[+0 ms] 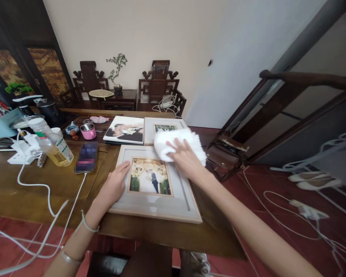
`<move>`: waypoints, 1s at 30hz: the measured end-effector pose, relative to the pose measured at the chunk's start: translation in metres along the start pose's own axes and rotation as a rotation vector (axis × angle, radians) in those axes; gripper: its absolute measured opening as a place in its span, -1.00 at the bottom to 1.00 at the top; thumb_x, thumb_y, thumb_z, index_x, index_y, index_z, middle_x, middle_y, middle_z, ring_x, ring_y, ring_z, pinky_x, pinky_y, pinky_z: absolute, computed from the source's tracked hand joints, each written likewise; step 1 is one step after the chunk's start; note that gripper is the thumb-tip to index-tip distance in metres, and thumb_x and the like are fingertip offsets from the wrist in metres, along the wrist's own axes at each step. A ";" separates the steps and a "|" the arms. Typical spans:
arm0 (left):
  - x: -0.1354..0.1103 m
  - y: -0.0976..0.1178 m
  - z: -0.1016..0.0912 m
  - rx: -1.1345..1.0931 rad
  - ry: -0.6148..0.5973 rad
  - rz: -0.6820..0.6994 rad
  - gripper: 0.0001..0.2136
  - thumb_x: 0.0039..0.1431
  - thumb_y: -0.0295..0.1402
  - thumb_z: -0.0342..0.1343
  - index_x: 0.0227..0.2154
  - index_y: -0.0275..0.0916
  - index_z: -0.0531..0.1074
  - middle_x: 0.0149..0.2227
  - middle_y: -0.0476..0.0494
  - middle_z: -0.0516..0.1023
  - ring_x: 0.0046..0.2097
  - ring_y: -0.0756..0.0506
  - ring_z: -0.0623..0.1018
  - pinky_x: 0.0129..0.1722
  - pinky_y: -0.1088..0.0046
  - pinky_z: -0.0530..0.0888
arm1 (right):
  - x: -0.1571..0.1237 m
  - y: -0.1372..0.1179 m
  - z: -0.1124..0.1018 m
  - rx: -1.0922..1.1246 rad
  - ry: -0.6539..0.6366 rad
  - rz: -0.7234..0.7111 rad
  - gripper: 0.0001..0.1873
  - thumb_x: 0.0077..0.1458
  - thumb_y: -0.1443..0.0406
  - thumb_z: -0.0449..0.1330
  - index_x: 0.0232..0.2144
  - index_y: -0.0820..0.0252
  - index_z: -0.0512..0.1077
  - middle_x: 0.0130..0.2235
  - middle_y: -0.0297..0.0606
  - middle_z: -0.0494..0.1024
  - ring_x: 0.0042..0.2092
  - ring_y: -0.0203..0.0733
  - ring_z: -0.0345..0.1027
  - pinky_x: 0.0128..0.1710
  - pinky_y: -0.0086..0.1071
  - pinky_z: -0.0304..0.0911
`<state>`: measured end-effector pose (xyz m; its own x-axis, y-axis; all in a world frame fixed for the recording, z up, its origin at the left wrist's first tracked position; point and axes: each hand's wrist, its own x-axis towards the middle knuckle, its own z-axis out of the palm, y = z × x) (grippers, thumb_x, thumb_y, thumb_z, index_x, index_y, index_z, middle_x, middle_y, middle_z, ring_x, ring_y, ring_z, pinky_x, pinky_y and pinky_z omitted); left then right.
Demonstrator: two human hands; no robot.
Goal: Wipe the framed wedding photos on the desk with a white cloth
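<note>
A framed photo (150, 207) with a light wooden frame and white mat lies flat on the wooden table (46, 184). My left hand (113, 186) rests flat on the frame's left side, fingers stretched out. My right hand (184, 157) presses a fluffy white cloth (167, 140) onto the frame's upper right corner. Behind it lie a second framed photo (150, 130) and a frameless photo print (125, 130).
A phone (86, 157) on a white cable, an oil bottle (57, 150), a pink cup (88, 131), a power strip (24, 152) and a kettle (50, 111) crowd the table's left. Carved chairs (158, 86) stand behind. A dark handrail (305, 79) and floor cables (305, 211) are at the right.
</note>
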<state>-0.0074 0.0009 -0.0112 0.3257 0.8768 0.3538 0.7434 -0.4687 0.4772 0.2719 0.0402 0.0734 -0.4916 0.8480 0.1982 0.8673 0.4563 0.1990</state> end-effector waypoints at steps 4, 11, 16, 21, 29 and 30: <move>0.000 0.000 0.000 -0.006 -0.005 -0.004 -0.37 0.05 -0.73 -0.20 0.19 -0.31 0.31 0.27 -0.33 0.32 0.32 -0.17 0.27 0.31 -0.01 0.23 | -0.020 -0.019 0.013 0.078 -0.110 -0.029 -0.46 -0.06 0.61 0.07 -0.03 0.33 0.54 0.25 0.11 0.33 0.31 0.23 0.08 0.26 0.09 0.01; 0.000 -0.002 0.002 0.000 -0.002 0.014 -0.35 0.02 -0.74 -0.18 0.21 -0.29 0.29 0.27 -0.31 0.32 0.32 -0.16 0.27 0.32 0.02 0.23 | -0.121 -0.073 -0.052 0.358 -0.390 -0.111 -0.43 -0.19 0.61 0.12 -0.10 0.25 0.58 0.26 0.12 0.31 0.29 0.31 0.10 0.24 0.11 0.11; 0.000 -0.002 0.001 0.023 -0.022 0.021 -0.36 0.02 -0.73 -0.18 0.20 -0.34 0.29 0.28 -0.34 0.30 0.33 -0.16 0.26 0.32 0.05 0.23 | -0.109 -0.079 -0.047 0.376 -0.367 -0.031 -0.40 -0.11 0.63 0.03 -0.02 0.31 0.53 0.28 0.15 0.26 0.33 0.25 0.01 0.26 0.07 0.10; 0.000 -0.002 -0.002 0.025 -0.026 0.037 -0.36 0.02 -0.73 -0.16 0.20 -0.28 0.30 0.27 -0.32 0.30 0.32 -0.16 0.27 0.32 0.05 0.23 | -0.036 -0.045 -0.002 0.218 -0.154 0.082 -0.43 -0.03 0.60 0.03 0.04 0.36 0.49 0.32 0.11 0.21 0.36 0.21 -0.06 0.33 0.03 -0.09; 0.000 -0.003 0.000 -0.001 -0.012 0.003 -0.35 0.01 -0.75 -0.18 0.19 -0.28 0.30 0.27 -0.30 0.31 0.32 -0.15 0.27 0.32 0.04 0.23 | -0.016 -0.044 0.000 0.120 -0.238 0.038 -0.46 0.04 0.54 0.05 0.07 0.33 0.48 0.34 0.13 0.14 0.35 0.35 -0.08 0.27 0.22 -0.11; 0.000 -0.003 0.001 -0.005 -0.010 0.002 -0.34 0.01 -0.75 -0.18 0.20 -0.27 0.30 0.28 -0.29 0.31 0.32 -0.15 0.27 0.33 0.05 0.22 | -0.029 -0.052 -0.010 0.146 -0.287 0.016 -0.46 0.03 0.54 0.06 0.06 0.34 0.49 0.34 0.16 0.14 0.35 0.38 -0.08 0.27 0.23 -0.11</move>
<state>-0.0091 0.0025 -0.0132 0.3333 0.8767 0.3468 0.7395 -0.4712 0.4807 0.2402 -0.0109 0.0667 -0.4533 0.8875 -0.0827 0.8872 0.4582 0.0543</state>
